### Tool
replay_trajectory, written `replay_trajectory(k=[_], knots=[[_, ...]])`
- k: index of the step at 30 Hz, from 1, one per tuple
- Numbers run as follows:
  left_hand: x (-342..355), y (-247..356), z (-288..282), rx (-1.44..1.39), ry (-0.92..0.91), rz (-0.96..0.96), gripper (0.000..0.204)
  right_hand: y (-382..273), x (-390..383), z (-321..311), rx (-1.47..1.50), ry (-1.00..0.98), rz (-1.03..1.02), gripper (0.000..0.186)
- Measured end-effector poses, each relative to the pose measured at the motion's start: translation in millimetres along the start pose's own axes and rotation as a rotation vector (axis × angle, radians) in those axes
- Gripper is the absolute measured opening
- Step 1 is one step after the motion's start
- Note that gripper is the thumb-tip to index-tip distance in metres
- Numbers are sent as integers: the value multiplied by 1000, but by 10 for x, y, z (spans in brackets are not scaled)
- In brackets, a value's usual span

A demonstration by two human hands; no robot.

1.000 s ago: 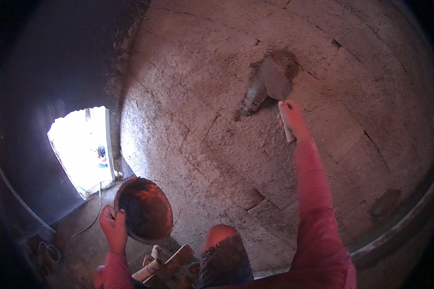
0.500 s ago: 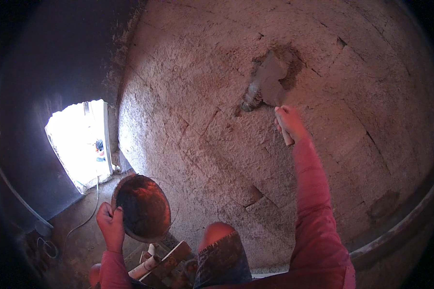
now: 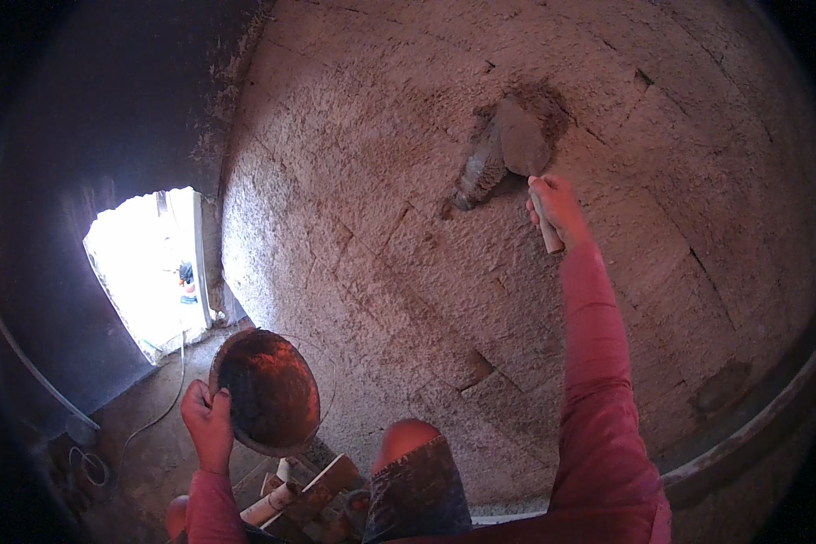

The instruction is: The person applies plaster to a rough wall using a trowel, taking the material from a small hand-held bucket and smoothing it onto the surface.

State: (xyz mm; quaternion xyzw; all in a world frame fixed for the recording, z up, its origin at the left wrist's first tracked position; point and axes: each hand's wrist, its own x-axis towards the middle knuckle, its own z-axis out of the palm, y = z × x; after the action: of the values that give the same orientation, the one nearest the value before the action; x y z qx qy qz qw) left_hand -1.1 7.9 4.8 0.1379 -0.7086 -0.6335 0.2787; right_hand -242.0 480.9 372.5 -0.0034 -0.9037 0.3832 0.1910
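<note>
My right hand [image 3: 558, 213] is wrapped round the wooden handle of a trowel [image 3: 522, 138]. The trowel's broad blade lies against a patch of dark wet mortar [image 3: 482, 170] on the rough wall [image 3: 372, 154]. Lower left, my left hand [image 3: 208, 424] grips the rim of a round, dark bowl [image 3: 270, 390], thumb over the edge. The bowl is tilted so its inside shows, with dark residue and a reddish sheen; how much mortar is in it I cannot tell.
Bright light comes through a rough opening [image 3: 150, 272] in the dark wall at left. A cable [image 3: 159, 422] trails along the floor. Wooden pieces [image 3: 322, 485] stand below the bowl, beside my knee [image 3: 412, 444]. A pale curved edge [image 3: 752, 417] runs along the lower right.
My right hand and the trowel have moved slightly up and right across the mortar, and the blade has turned a little. The left hand and bowl have stayed almost still.
</note>
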Motion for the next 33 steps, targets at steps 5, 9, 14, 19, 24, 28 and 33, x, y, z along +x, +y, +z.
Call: replay_trajectory(k=[5, 9, 14, 19, 24, 28, 33], knots=[[-45, 82, 24, -28, -17, -15, 37, 359, -204, 234, -172, -95, 95, 31], [-27, 61, 6, -51, -11, 4, 37, 620, -331, 358, -121, -180, 105, 32], [-13, -10, 3, -30, -11, 6, 38, 301, -117, 180, 0, -18, -23, 30], [-10, 63, 1, 45, -5, 62, 38, 197, 99, 43, 1, -14, -20, 32], [-44, 132, 11, -64, -19, -17, 38, 622, -345, 513, -179, -123, 103, 32], [-29, 50, 4, -12, -11, 9, 37, 1365, -948, 1102, -135, -352, 171, 29], [-39, 174, -46, 82, -4, 26, 36, 1275, -1299, 1368, 203, -324, 251, 26]])
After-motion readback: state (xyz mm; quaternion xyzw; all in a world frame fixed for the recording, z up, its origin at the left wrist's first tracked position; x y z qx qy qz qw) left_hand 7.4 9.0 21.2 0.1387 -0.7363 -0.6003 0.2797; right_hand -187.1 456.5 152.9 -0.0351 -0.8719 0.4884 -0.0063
